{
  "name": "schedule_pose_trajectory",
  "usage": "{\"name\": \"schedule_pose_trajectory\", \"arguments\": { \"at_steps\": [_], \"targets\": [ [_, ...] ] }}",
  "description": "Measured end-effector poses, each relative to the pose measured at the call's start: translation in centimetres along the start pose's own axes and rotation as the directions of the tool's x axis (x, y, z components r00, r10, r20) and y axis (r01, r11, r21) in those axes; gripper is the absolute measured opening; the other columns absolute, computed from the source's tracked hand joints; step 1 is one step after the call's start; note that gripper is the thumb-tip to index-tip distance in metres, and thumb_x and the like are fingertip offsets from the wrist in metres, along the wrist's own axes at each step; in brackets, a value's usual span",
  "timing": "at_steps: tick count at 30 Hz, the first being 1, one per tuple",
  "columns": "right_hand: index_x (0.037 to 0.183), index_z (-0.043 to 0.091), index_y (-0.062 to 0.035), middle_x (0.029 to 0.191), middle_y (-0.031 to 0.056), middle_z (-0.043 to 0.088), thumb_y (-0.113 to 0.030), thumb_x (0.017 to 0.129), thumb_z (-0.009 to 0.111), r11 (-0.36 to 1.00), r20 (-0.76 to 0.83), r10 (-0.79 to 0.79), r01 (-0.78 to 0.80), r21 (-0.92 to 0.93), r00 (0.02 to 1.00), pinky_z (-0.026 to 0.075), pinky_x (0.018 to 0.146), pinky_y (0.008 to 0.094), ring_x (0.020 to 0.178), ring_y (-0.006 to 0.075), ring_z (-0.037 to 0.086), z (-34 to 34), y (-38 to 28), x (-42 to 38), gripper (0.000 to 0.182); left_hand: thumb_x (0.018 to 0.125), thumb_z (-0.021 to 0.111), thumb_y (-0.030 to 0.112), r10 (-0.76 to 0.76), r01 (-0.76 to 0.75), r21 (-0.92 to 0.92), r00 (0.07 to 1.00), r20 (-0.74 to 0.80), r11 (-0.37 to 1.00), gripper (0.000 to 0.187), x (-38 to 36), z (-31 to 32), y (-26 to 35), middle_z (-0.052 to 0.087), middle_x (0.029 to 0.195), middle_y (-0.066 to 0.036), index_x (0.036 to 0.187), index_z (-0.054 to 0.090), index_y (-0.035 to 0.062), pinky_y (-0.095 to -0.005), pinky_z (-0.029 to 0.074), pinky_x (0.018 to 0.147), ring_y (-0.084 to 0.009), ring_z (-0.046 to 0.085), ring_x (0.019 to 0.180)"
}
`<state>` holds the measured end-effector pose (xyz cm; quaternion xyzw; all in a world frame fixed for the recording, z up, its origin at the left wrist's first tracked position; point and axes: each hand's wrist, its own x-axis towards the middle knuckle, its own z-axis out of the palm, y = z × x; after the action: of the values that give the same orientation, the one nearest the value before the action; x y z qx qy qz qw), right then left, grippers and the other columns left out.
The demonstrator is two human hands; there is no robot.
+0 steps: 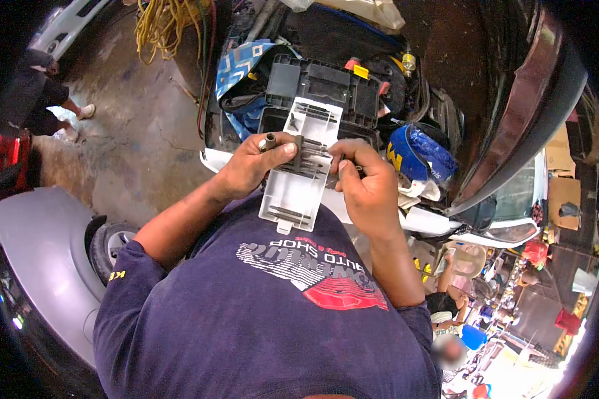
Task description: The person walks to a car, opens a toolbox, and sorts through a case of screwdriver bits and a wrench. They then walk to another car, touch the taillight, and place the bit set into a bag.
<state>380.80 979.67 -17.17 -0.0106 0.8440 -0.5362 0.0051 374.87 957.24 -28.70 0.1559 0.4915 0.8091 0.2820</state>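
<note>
My left hand (256, 166) is closed round the left edge of an open white plastic bit case (293, 193), thumb on top. A short hollow metal cylinder (270, 141) shows beside its index finger. Several slim metal bits (306, 166) lie across the middle of the case, with a few more at its near and far ends. To the right of the case, my right hand (367, 183) is closed with thumb and fingers bent together. Something small and dark shows between those fingers, too hidden to name.
Beyond my hands, a black toolbox (319, 83) stands among bags in a car's open rear. A blue bag (419, 153) lies to its right. A raised car panel (519, 113) hangs at right. A grey car (43, 246) stands at left; other people are at far left and lower right.
</note>
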Motion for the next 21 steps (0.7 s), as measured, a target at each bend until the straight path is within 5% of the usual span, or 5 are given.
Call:
{"name": "schedule_pose_trajectory", "arguments": {
  "at_steps": [2, 6, 13, 21],
  "targets": [
    [0.111, 0.073, -0.0002, 0.089, 0.0116, 0.075, -0.005, 0.096, 0.065, 0.999, -0.005, 0.016, -0.016, -0.031, 1.000, 0.056, 0.075, 0.0341, 0.084, 0.0167, 0.071, 0.1, -0.1, 0.2, 0.018, 0.112, 0.066, 0.029, -0.042, 0.037, -0.094, 0.998, -0.053, 0.995, 0.027, 0.1, 0.5, -0.4, 0.059, 0.088, 0.009, 0.114, 0.074, 0.0036, -0.0246, 0.043, 0.073, -0.0026, 0.048, 0.081],
    [0.101, 0.077, 0.0008, 0.093, 0.0137, 0.078, -0.020, 0.090, 0.080, 0.987, 0.032, -0.010, 0.015, -0.161, 0.999, 0.056, 0.080, 0.0360, 0.084, 0.0216, 0.073, 0.3, -0.7, 0.6, 0.024, 0.112, 0.067, 0.029, -0.053, 0.045, -0.077, 0.994, -0.100, 0.996, 0.028, 0.0, 1.2, 0.6, 0.061, 0.088, 0.009, 0.116, 0.076, 0.0034, -0.0241, 0.043, 0.073, -0.0020, 0.048, 0.080],
    [0.097, 0.078, 0.0017, 0.092, 0.0132, 0.078, -0.023, 0.088, 0.084, 0.978, 0.081, 0.091, -0.074, -0.193, 0.993, 0.055, 0.078, 0.0352, 0.084, 0.0216, 0.073, 0.1, 0.4, 1.2, 0.027, 0.113, 0.064, 0.031, -0.090, 0.086, -0.065, 0.993, -0.072, 0.994, 0.030, 0.0, 1.6, 1.8, 0.076, 0.104, 0.001, 0.119, 0.078, 0.0043, -0.0272, 0.055, 0.082, -0.0055, 0.066, 0.092],
    [0.095, 0.077, 0.0014, 0.073, 0.0012, 0.067, -0.021, 0.093, 0.080, 0.918, 0.127, 0.369, -0.382, 0.106, 0.921, 0.045, 0.057, 0.0265, 0.064, 0.0066, 0.059, -0.1, 0.5, 1.4, 0.022, 0.116, 0.044, 0.054, -0.102, 0.098, -0.055, 0.992, -0.080, 0.994, 0.060, -0.1, 1.4, 1.5, 0.076, 0.099, -0.002, 0.121, 0.077, 0.0032, -0.0242, 0.047, 0.067, -0.0066, 0.062, 0.078]
  ]
}}
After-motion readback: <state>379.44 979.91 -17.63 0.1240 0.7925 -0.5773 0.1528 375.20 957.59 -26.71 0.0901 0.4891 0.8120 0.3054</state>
